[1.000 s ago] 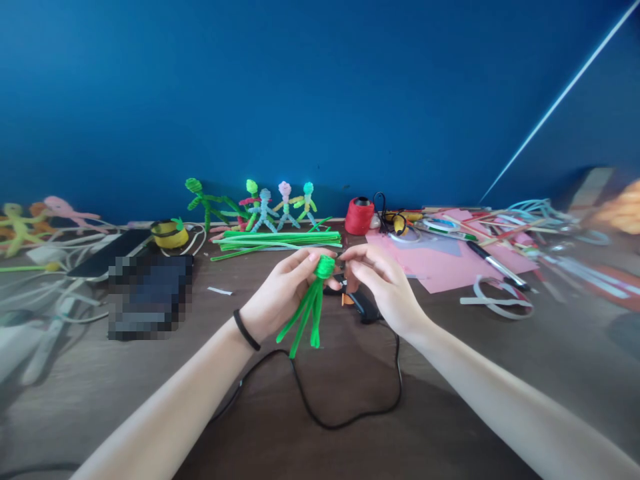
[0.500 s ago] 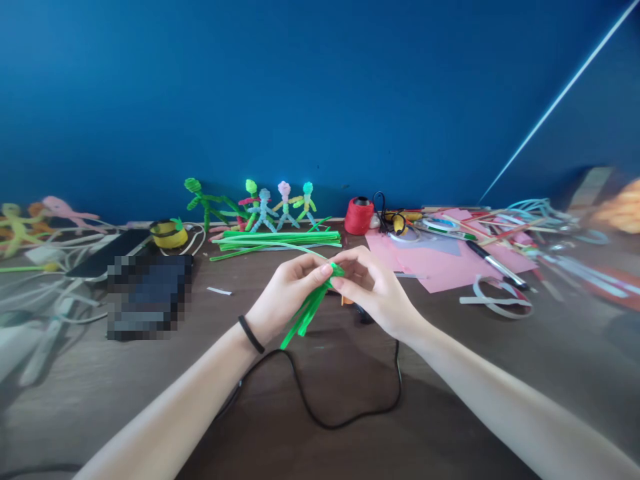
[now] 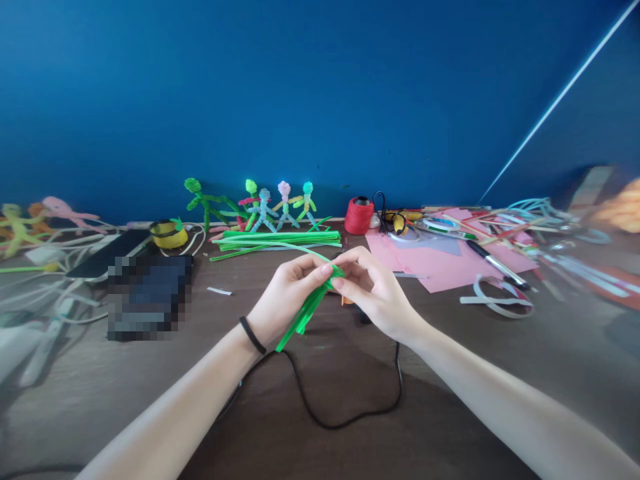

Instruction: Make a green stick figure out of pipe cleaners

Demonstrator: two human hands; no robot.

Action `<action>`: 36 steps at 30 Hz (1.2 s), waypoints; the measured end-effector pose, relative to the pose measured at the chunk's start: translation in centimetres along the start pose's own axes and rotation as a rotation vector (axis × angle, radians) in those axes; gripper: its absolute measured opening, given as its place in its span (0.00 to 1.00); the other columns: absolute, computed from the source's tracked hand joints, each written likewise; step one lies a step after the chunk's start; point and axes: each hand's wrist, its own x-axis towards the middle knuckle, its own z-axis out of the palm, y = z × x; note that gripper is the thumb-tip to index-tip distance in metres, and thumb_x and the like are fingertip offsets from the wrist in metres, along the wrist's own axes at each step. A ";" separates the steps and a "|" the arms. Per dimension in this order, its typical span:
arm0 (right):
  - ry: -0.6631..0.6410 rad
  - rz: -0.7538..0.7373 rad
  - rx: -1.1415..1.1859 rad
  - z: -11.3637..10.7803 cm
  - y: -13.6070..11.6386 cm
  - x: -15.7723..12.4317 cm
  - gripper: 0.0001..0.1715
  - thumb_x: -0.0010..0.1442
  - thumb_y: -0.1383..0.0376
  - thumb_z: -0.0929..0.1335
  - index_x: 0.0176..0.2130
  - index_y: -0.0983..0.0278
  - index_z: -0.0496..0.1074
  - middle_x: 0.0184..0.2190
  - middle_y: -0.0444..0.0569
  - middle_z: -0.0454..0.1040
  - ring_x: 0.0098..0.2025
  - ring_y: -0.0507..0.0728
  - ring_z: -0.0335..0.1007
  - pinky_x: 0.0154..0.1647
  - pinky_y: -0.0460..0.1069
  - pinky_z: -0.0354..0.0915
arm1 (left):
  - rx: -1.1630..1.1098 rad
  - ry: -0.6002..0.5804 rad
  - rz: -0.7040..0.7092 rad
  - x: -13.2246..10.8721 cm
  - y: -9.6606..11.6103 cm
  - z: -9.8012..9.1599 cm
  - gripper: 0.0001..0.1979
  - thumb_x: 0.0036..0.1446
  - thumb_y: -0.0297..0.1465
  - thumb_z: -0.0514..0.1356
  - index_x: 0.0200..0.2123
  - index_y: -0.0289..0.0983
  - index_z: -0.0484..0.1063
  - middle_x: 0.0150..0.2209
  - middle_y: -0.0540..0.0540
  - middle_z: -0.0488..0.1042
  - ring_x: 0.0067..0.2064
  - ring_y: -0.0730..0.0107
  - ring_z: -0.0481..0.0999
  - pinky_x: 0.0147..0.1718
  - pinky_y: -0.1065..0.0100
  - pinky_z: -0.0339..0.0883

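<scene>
Green pipe cleaners point(image 3: 311, 307) are pinched by the left hand point(image 3: 281, 285) and right hand point(image 3: 385, 293); their top looks already bunched, while the lower ends hang unwound.

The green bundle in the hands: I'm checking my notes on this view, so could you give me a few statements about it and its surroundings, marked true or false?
1. The left hand touches the green bundle. True.
2. The right hand is apart from it. False: its thumb and fingers touch the bundle too.
3. Both wrists are bare. False: a black band circles the left one.
4. More green stems lie on the table beyond the hands. True.
5. A red spool stands near the blue wall. True.
</scene>
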 end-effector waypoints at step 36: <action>0.151 -0.302 -0.365 -0.8 -0.4 0.0 0.07 0.52 0.64 0.67 0.34 0.61 0.67 0.35 0.47 0.61 0.32 0.50 0.63 0.32 0.48 0.67 | -0.061 -0.249 -0.082 -0.3 0.5 -0.9 0.11 0.48 0.27 0.58 0.38 0.33 0.69 0.36 0.44 0.73 0.30 0.73 0.74 0.33 0.71 0.66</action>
